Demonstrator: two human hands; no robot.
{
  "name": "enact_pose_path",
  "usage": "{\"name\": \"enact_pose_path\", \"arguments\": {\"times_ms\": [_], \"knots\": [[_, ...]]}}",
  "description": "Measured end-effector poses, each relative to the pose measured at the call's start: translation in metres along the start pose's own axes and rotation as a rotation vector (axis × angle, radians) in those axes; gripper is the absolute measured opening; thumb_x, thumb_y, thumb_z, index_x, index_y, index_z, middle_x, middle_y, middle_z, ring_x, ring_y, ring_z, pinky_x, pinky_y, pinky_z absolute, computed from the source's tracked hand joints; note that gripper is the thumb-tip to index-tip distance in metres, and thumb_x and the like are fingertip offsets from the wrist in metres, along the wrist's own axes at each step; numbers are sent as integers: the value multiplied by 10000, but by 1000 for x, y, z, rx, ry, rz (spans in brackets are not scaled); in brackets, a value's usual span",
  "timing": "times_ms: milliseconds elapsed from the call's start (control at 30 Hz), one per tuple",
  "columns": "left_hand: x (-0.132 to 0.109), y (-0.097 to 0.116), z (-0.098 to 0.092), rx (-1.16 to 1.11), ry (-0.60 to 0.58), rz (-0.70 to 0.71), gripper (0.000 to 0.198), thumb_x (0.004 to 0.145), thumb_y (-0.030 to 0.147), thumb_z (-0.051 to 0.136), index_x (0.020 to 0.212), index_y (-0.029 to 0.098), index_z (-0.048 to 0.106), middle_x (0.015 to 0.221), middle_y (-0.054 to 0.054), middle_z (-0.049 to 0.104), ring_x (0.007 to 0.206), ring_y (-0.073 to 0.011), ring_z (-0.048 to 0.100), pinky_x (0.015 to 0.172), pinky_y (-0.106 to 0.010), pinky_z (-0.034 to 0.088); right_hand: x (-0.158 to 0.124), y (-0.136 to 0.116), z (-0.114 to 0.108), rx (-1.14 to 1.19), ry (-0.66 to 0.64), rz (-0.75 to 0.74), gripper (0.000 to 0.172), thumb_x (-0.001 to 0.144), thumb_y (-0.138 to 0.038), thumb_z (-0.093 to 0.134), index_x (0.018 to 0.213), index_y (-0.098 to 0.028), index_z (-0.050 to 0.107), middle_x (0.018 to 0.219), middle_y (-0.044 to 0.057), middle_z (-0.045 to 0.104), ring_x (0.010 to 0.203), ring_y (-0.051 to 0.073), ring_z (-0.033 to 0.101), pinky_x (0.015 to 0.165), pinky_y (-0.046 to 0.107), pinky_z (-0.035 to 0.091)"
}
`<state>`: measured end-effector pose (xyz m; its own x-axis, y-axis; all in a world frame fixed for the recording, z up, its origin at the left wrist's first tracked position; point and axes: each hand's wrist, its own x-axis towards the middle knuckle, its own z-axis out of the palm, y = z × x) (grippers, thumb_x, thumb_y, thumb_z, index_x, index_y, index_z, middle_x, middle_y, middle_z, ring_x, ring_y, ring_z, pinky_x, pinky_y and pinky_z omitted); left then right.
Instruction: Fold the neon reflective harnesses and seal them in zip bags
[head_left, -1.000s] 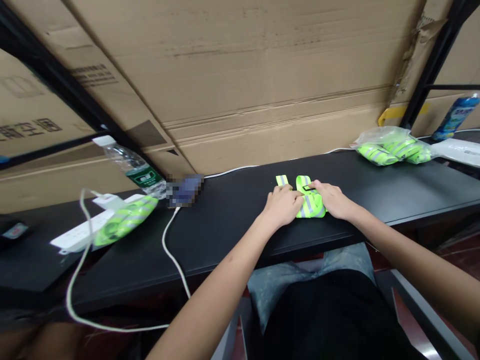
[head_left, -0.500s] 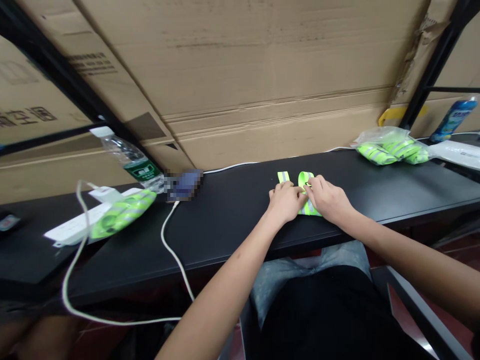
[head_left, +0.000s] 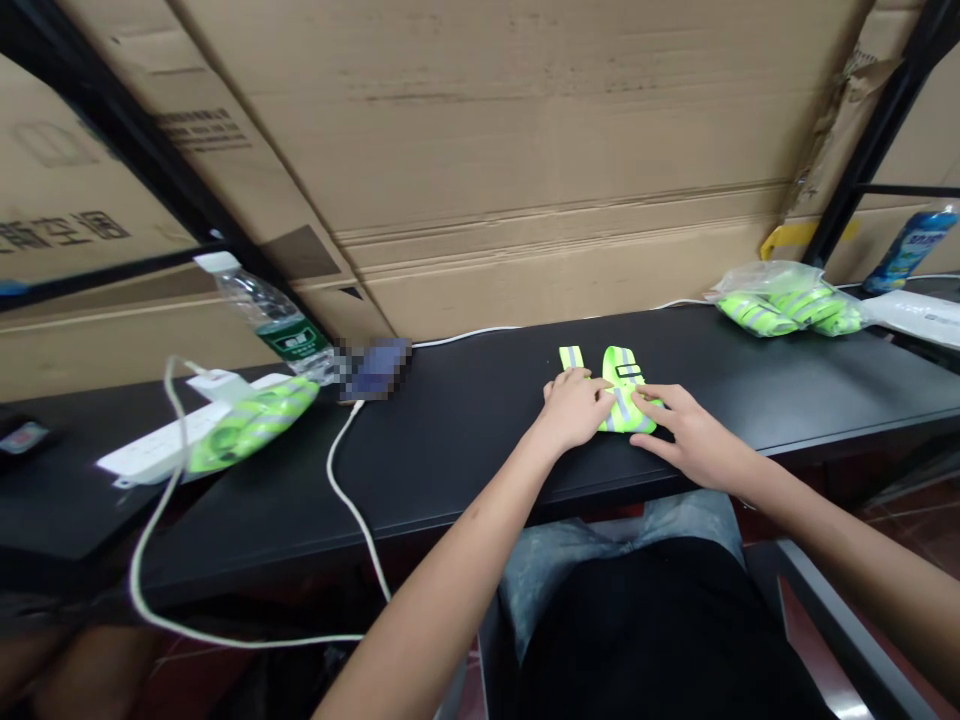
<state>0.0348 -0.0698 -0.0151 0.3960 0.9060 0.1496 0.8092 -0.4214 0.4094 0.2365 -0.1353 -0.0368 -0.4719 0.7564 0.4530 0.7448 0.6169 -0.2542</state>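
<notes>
A fluorescent yellow-green reflective strap (head_left: pixel 622 410) with silver stripes lies folded on the black table. A black buckle (head_left: pixel 628 371) shows on its upper loop, and one strap end sticks up beyond my left fingers. My left hand (head_left: pixel 576 410) rests over the left part of the strap, fingers bent and gripping it; what is under the palm is hidden. At the strap's right edge, my right hand (head_left: pixel 684 432) has its fingers spread, the fingertips touching the band and the thumb apart near the table edge.
Bagged reflective straps (head_left: pixel 787 300) lie at the back right, near a blue bottle (head_left: pixel 911 248). On the left are another bagged strap (head_left: pixel 255 425), a white power strip (head_left: pixel 150 452), a water bottle (head_left: pixel 289 335), a blurred phone (head_left: pixel 377 368) and a white cable (head_left: pixel 346 490). Cardboard (head_left: pixel 562 150) backs the table (head_left: pixel 465 420).
My right hand has let go of the strap's loop near the buckle and moved right and down, its fingers spreading. The buckle is now uncovered. My left hand stays on the strap.
</notes>
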Motion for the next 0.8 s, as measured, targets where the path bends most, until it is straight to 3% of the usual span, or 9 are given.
{"name": "enact_pose_path", "arguments": {"times_ms": [100,200,300,367,467,533,600,700,800], "knots": [[-3,-1,-2,-23,-23,51,413,936,250,396,1199,227,714,1346,-120,624,1355,-330,483,1135,-541,341,-2,1,-4,22,-70,-12,517,1023,-404,444,1504,-214,441,1472,111,537,1415,313,409,1124,549,432],[-12,2,-7,-51,-27,99,415,950,241,396,1286,201,637,1342,-109,635,1312,-285,532,1127,-474,386,-7,-2,-7,4,-122,-42,586,1019,-458,436,1546,-212,366,1502,122,515,1421,314,426,1114,551,448],[-27,4,-12,-130,-23,146,377,977,263,392,1294,216,589,1292,-97,658,1185,-272,615,1087,-488,428,-19,-4,-6,-81,-101,-120,884,904,-687,519,1557,-126,316,1486,216,504,1377,381,472,1066,575,479],[-39,4,-14,-202,-41,205,329,1008,301,379,1213,240,629,1294,-79,657,1209,-261,604,1123,-496,396,-27,-6,-3,-147,-56,-170,996,836,-761,539,1543,-93,325,1439,248,536,1317,410,518,1024,583,501],[-59,0,-15,-231,-123,267,416,966,504,521,1302,276,612,1504,-81,504,1438,-311,405,1188,-518,320,-36,-9,0,-222,-1,-186,830,893,-681,527,1493,-120,407,1344,224,610,1178,377,605,950,535,543],[-71,-1,-14,-196,-188,302,742,808,614,704,1445,289,504,1603,-98,361,1506,-363,269,1196,-540,307,-41,-12,1,-273,37,-194,669,933,-603,529,1405,-129,506,1249,208,657,1076,348,639,892,493,559],[-80,0,-14,-151,-215,330,878,743,581,783,1497,283,447,1617,-113,316,1508,-370,258,1192,-526,327,-44,-14,1,-321,76,-223,512,965,-518,535,1283,-120,595,1135,194,691,981,322,652,832,458,560],[-84,5,-16,-138,-204,318,639,865,457,701,1449,275,517,1552,-114,405,1448,-318,388,1151,-456,401,-40,-12,-3,-328,74,-267,354,998,-444,509,1091,-141,667,926,141,702,818,272,637,718,404,534],[-75,12,-26,-169,-221,320,452,932,464,606,1348,289,613,1408,-85,574,1344,-295,516,1159,-485,371,-25,-3,-14,-215,-12,-255,412,1014,-505,441,965,-164,667,804,94,664,736,235,602,644,356,483]]}}
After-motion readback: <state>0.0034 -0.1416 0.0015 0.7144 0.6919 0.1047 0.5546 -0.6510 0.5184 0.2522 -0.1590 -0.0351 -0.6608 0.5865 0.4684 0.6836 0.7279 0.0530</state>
